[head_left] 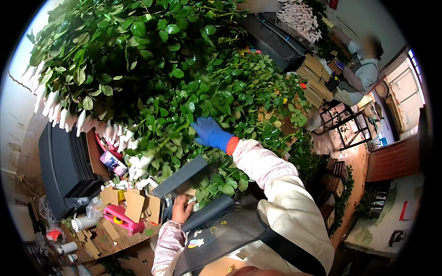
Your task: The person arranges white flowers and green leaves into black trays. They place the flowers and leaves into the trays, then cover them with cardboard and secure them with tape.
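Note:
My left hand is bare and sits at the left end of two dark ribbed panels, its fingers curled in; what they grip is hidden. One ribbed panel slants up beyond the hand, the other lies nearer my apron. Leafy green stems lie between the panels. My right hand, in a blue glove with a red cuff, reaches over the big heap of leafy stems. Its fingers are stretched out against the leaves, and I see nothing held in them.
White-sleeved flower heads line the heap's left edge. Dark stacked sheets stand at left. A pink tape dispenser and cardboard pieces lie on the bench. Another person sits at far right beside flattened cardboard.

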Available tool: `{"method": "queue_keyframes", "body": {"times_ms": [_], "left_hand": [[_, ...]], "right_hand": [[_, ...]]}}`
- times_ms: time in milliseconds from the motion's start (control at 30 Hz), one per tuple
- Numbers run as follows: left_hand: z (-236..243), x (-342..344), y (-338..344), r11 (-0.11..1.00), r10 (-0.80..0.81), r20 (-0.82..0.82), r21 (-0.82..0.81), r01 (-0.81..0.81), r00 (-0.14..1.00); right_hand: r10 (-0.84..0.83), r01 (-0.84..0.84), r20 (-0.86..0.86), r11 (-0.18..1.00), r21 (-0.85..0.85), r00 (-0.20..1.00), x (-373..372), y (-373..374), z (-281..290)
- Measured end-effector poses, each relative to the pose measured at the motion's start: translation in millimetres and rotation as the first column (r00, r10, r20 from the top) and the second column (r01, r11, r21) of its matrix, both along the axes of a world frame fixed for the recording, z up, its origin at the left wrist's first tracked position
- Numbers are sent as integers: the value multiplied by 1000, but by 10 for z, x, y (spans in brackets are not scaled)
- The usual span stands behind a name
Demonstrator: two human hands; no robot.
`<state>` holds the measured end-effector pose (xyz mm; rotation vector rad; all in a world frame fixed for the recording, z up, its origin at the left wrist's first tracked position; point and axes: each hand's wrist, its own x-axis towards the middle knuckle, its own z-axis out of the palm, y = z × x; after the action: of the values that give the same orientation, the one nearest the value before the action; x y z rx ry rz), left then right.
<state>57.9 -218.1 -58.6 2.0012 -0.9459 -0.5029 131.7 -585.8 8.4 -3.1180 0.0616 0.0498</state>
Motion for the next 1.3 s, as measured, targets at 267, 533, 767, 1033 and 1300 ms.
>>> {"method": "queue_keyframes", "body": {"times_ms": [267, 533, 767, 1033, 1300], "left_hand": [[-43, 14, 16, 1000, -20, 13, -14, 20, 1000], [-84, -15, 97, 1000, 17, -11, -16, -17, 1000], [50, 8, 64, 1000, 15, -28, 24, -15, 999], [32, -2, 70, 999, 13, 28, -42, -12, 1000], [-666, -3, 204, 965, 259, -441, 147, -216, 859]], "right_hand": [[-60, 47, -57, 977, -208, 997, 43, -187, -161], [6, 8, 119, 993, -119, 993, 604, 53, 1535], [143, -151, -72, 981, -125, 987, 611, -225, 1715], [257, -259, 460, 964, -59, 850, -351, -294, 1824], [292, -262, -123, 941, 214, 948, -1534, -264, 898]]}}
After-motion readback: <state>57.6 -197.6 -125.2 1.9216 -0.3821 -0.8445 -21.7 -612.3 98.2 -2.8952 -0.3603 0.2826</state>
